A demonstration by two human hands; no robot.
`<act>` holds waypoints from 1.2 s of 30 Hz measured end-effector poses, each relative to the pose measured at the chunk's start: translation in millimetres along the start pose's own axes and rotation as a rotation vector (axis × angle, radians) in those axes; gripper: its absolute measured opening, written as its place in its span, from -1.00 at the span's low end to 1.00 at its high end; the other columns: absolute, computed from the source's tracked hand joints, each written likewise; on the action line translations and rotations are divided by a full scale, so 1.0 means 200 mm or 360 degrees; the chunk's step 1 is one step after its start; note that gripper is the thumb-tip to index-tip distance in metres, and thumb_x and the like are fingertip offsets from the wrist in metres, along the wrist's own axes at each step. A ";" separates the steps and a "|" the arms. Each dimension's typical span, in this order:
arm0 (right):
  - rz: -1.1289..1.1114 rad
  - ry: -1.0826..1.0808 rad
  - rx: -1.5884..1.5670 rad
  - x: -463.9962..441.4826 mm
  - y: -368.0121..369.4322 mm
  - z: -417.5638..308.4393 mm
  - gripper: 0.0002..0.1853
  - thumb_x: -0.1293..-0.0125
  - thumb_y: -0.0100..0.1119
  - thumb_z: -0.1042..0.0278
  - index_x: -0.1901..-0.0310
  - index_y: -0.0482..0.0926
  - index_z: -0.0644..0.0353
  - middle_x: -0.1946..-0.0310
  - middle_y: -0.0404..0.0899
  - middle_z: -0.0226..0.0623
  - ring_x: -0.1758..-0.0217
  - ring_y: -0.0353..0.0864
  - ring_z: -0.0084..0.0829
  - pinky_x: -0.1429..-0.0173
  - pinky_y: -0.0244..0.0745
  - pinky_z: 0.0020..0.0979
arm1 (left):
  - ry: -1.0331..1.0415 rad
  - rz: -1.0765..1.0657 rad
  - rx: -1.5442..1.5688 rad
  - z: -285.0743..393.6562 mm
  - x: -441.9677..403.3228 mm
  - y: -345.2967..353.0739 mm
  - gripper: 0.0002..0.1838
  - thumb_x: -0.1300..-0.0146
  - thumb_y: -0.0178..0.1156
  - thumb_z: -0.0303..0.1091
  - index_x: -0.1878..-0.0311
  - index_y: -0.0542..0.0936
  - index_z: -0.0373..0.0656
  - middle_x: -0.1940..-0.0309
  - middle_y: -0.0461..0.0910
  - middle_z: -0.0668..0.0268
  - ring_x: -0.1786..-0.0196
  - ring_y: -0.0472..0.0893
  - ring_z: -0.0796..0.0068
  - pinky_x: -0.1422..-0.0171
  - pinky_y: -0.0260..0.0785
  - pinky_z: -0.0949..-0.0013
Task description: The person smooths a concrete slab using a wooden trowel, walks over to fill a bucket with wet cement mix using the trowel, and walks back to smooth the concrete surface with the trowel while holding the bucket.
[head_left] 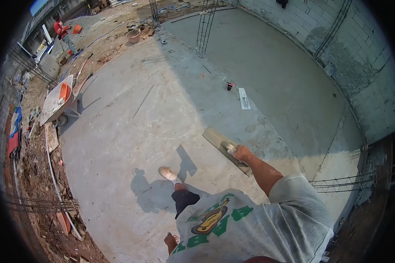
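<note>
My right hand (241, 154) is closed around the handle of a long rectangular hand float (218, 141), its board coated in grey-brown cement. The float is held out to my right over the concrete slab (118, 114), and its shadow falls apart from it. Low in the view, beside my shirt, hangs my left hand (170, 240); it is small and partly hidden, so its fingers do not show clearly. Farther ahead, a white-bladed trowel (244, 99) lies on the concrete, with a dark cup-like object (230, 86) near it.
A wheelbarrow (57, 101) holding an orange item stands at the slab's left edge. Upright rebar cages (205, 28) rise at the far side. A block wall (360, 57) borders the right. Beyond the slab, a person in red (61, 30) stands near a bucket (133, 36).
</note>
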State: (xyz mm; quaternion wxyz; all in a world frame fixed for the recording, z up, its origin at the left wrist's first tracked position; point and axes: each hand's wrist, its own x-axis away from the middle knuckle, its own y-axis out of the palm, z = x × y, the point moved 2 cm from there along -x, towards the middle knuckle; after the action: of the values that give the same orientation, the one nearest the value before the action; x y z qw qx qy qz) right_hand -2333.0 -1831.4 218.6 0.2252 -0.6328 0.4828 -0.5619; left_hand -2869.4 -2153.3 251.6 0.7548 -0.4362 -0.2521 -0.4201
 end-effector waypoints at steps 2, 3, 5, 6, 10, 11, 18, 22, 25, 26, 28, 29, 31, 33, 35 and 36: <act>0.0167 0.0228 -0.0171 -0.11 -0.16 -0.30 -0.45 -0.24 0.06 -0.04 0.06 0.55 0.41 0.16 0.65 0.10 0.04 0.66 -0.05 -0.10 0.51 -0.19 | -0.0174 0.0059 0.0413 0.20 -0.31 -0.07 -0.70 -0.37 0.00 -0.17 0.29 0.45 -0.25 0.58 0.51 0.23 0.64 0.50 0.40 0.70 0.19 0.38; 0.0251 0.0289 -0.0226 -0.17 -0.33 -0.51 -0.47 -0.25 0.04 -0.01 0.06 0.56 0.40 0.18 0.65 0.10 0.06 0.67 -0.05 -0.08 0.53 -0.19 | -0.0214 0.0098 0.0565 0.30 -0.48 -0.10 -0.72 -0.36 0.01 -0.18 0.28 0.45 -0.24 0.58 0.51 0.24 0.65 0.50 0.43 0.72 0.16 0.41; -0.0166 0.0551 -0.0478 -0.26 -0.50 -0.76 -0.51 -0.24 0.05 0.02 0.10 0.58 0.38 0.25 0.68 0.05 0.14 0.70 -0.06 0.03 0.58 -0.17 | -0.0199 0.0072 0.0659 0.62 -0.77 -0.15 -0.77 -0.36 0.04 -0.21 0.27 0.44 -0.21 0.59 0.49 0.26 0.66 0.48 0.50 0.76 0.10 0.47; 0.0009 0.0355 -0.0349 -0.51 -0.27 -0.61 -0.55 -0.21 0.14 0.02 0.20 0.62 0.36 0.37 0.69 -0.03 0.29 0.72 -0.12 0.18 0.60 -0.17 | -0.0026 -0.0331 0.0472 0.82 -0.95 -0.16 -0.89 -0.31 0.02 -0.17 0.25 0.36 0.07 0.63 0.23 0.44 0.58 0.36 0.53 0.60 -0.01 0.39; -0.0314 0.0967 -0.0759 -0.48 -0.61 -0.86 -0.52 -0.18 0.27 -0.06 0.40 0.61 0.35 0.52 0.64 -0.12 0.51 0.65 -0.20 0.41 0.55 -0.13 | 0.0230 -0.0100 0.0439 1.86 -1.48 -0.12 -0.81 -0.36 0.03 -0.20 0.25 0.42 -0.11 0.60 0.41 0.40 0.64 0.38 0.63 0.71 -0.04 0.57; -0.0312 0.1064 -0.0817 -0.47 -0.58 -0.87 -0.51 -0.19 0.26 -0.07 0.40 0.60 0.35 0.53 0.62 -0.13 0.52 0.63 -0.20 0.44 0.53 -0.10 | 0.0346 -0.0102 0.0344 2.21 -1.47 -0.13 -0.77 -0.34 0.07 -0.17 0.22 0.46 -0.15 0.54 0.48 0.36 0.61 0.43 0.60 0.67 0.06 0.55; -0.0503 0.1496 -0.0898 -0.97 -0.68 -1.06 -0.50 -0.23 0.20 -0.10 0.35 0.61 0.32 0.53 0.60 -0.14 0.54 0.61 -0.21 0.45 0.50 -0.11 | 0.0787 -0.0069 0.0359 3.83 -1.92 0.10 -0.59 -0.34 0.11 -0.17 0.01 0.52 -0.39 0.35 0.59 0.23 0.35 0.56 0.49 0.25 0.41 0.46; -0.0564 0.1467 -0.0898 -1.66 -0.97 -1.31 -0.49 -0.25 0.16 -0.12 0.32 0.61 0.31 0.53 0.58 -0.15 0.55 0.60 -0.21 0.46 0.48 -0.12 | 0.0372 -0.0106 0.0355 4.00 -2.19 0.29 -0.58 -0.35 0.09 -0.11 -0.05 0.51 -0.30 0.28 0.61 0.21 0.30 0.57 0.50 0.30 0.33 0.50; -0.0508 0.1291 -0.0858 -2.37 -1.35 -1.61 -0.49 -0.27 0.13 -0.13 0.30 0.61 0.30 0.53 0.57 -0.15 0.56 0.59 -0.21 0.46 0.46 -0.12 | 0.0472 -0.0081 0.0214 4.01 -2.31 0.32 -0.63 -0.34 0.09 -0.19 0.01 0.50 -0.36 0.41 0.56 0.28 0.47 0.51 0.53 0.44 0.32 0.48; -0.0457 0.1215 -0.0832 -2.60 -1.49 -1.77 -0.48 -0.28 0.12 -0.14 0.29 0.61 0.30 0.53 0.57 -0.15 0.56 0.58 -0.21 0.46 0.46 -0.12 | 0.0307 -0.0091 0.0394 4.10 -2.28 0.31 -0.67 -0.32 0.07 -0.23 0.09 0.53 -0.35 0.54 0.48 0.33 0.51 0.44 0.56 0.39 0.33 0.46; -0.0269 0.0870 -0.0531 -3.09 -1.83 -2.04 -0.40 -0.27 0.07 -0.18 0.20 0.62 0.38 0.34 0.68 0.03 0.38 0.71 -0.14 0.28 0.54 -0.07 | 0.0035 -0.0168 0.0261 4.32 -2.41 0.29 -0.72 -0.32 0.05 -0.21 0.19 0.51 -0.28 0.53 0.46 0.34 0.54 0.42 0.53 0.42 0.30 0.44; -0.0193 0.0874 -0.0686 -3.25 -2.11 -2.26 -0.43 -0.27 0.05 -0.12 0.13 0.61 0.38 0.25 0.67 0.07 0.23 0.72 -0.09 0.12 0.55 -0.09 | -0.0004 -0.0232 0.0199 4.44 -2.53 0.34 -0.71 -0.32 0.04 -0.19 0.16 0.49 -0.27 0.49 0.47 0.31 0.50 0.44 0.50 0.40 0.31 0.39; 0.0253 0.0560 -0.0497 -3.66 -2.34 -2.47 -0.49 -0.22 0.01 0.09 -0.03 0.54 0.37 0.07 0.61 0.14 -0.01 0.63 0.01 -0.10 0.50 -0.13 | -0.0090 -0.0325 0.0063 4.67 -2.79 0.39 -0.67 -0.33 0.02 -0.16 0.09 0.47 -0.26 0.40 0.48 0.27 0.42 0.47 0.44 0.35 0.33 0.31; 0.0348 0.0613 -0.0730 -3.89 -2.64 -2.71 -0.49 -0.25 0.00 0.07 -0.03 0.53 0.38 0.07 0.61 0.13 0.00 0.62 0.06 -0.07 0.51 -0.12 | -0.0090 -0.0404 -0.0074 4.96 -3.06 0.37 -0.64 -0.34 0.01 -0.12 0.03 0.45 -0.25 0.31 0.50 0.23 0.35 0.50 0.38 0.31 0.35 0.22; 0.0676 0.0641 -0.0927 -3.99 -2.90 -2.92 -0.48 -0.27 0.00 0.00 0.04 0.56 0.39 0.14 0.64 0.13 0.14 0.68 0.00 0.05 0.55 -0.15 | -0.0109 -0.0443 -0.0131 5.28 -3.37 0.34 -0.60 -0.35 -0.01 -0.09 -0.04 0.43 -0.23 0.22 0.52 0.19 0.28 0.54 0.31 0.26 0.36 0.14; 0.0661 0.0726 -0.1084 -4.10 -3.03 -2.94 -0.47 -0.27 0.02 -0.02 0.07 0.57 0.39 0.19 0.64 0.12 0.20 0.69 -0.03 0.08 0.55 -0.16 | -0.0144 -0.0437 -0.0119 5.43 -3.57 0.30 -0.58 -0.35 -0.02 -0.07 -0.07 0.42 -0.23 0.18 0.53 0.17 0.24 0.55 0.28 0.24 0.37 0.09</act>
State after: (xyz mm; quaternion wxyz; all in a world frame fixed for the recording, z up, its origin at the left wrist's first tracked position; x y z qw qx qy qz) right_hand -2582.5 -709.4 473.5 0.0002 -0.4208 0.7939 -0.4390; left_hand -3204.3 -895.7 226.2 0.6613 -0.4439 -0.3273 -0.5084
